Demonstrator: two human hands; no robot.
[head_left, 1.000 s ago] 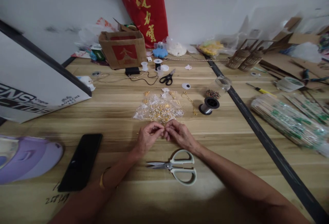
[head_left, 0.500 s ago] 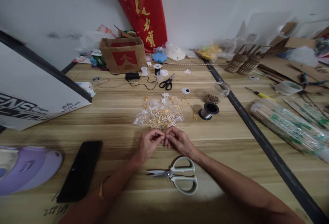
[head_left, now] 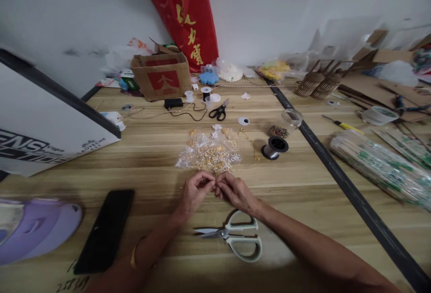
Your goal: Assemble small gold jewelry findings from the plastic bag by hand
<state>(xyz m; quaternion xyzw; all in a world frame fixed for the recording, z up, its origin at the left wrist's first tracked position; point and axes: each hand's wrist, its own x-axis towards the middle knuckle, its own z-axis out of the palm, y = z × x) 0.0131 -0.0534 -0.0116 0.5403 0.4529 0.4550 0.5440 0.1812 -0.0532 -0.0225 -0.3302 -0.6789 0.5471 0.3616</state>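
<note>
My left hand (head_left: 198, 190) and my right hand (head_left: 235, 190) meet fingertip to fingertip above the wooden table. Both are closed in a pinch; whatever lies between the fingertips is too small to make out. Just beyond them spreads a heap of small gold and silver jewellery findings (head_left: 215, 157), partly on clear plastic bags (head_left: 187, 155). Scissors with pale green handles (head_left: 244, 241) lie closer to me, below the hands, blades pointing left. A gold chain (head_left: 248, 139) and a spool of fine wire (head_left: 274, 148) are to the right of the heap.
A black phone (head_left: 105, 230) and a purple visor (head_left: 50, 228) lie at left. Black scissors (head_left: 219, 111), a paper bag (head_left: 161, 77) and a red bag (head_left: 191, 24) are farther back. Wrapped sticks (head_left: 380, 163) lie right of the black strip (head_left: 336, 176). A white box (head_left: 50, 127) stands at left.
The view has shifted slightly, so things on the table sit a little lower. My hands stay pinched together in nearly the same place.
</note>
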